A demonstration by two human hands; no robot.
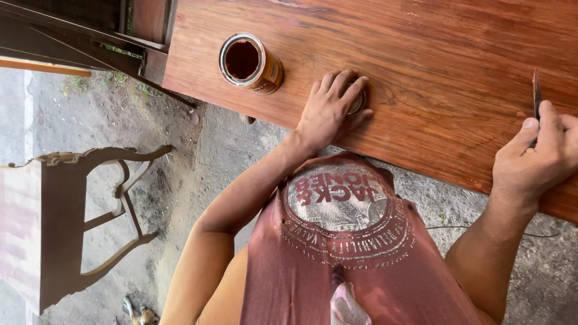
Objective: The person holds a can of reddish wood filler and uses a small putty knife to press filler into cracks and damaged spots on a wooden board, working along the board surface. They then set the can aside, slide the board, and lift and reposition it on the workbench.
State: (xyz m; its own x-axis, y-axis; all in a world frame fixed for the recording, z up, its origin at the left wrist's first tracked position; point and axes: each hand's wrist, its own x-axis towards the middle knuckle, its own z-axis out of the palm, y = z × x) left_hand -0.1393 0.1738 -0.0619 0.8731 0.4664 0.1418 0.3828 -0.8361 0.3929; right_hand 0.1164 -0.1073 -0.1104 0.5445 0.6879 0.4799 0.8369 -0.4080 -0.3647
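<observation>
Our left hand (pixel 330 108) rests on the wooden board (pixel 433 66), fingers curled over a small round lid (pixel 357 102). The open tin (pixel 250 63) stands near those fingertips. Our right hand (pixel 542 153) pinches a thin flat blade (pixel 536 96) between thumb and fingers.

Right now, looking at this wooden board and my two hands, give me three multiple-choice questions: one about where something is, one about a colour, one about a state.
1. Where is the can?
A. On the wooden board
B. On the ground
C. On the chair

2. What colour is the liquid in the can?
A. White
B. Dark reddish brown
C. Blue

3. How is the can?
A. Lidded
B. Tipped over
C. Open and upright

Answers: 1 A, it stands on the board, beyond the left hand. 2 B, the inside shows dark reddish brown. 3 C, its round mouth is uncovered, while the right hand holds a thin tool.
</observation>
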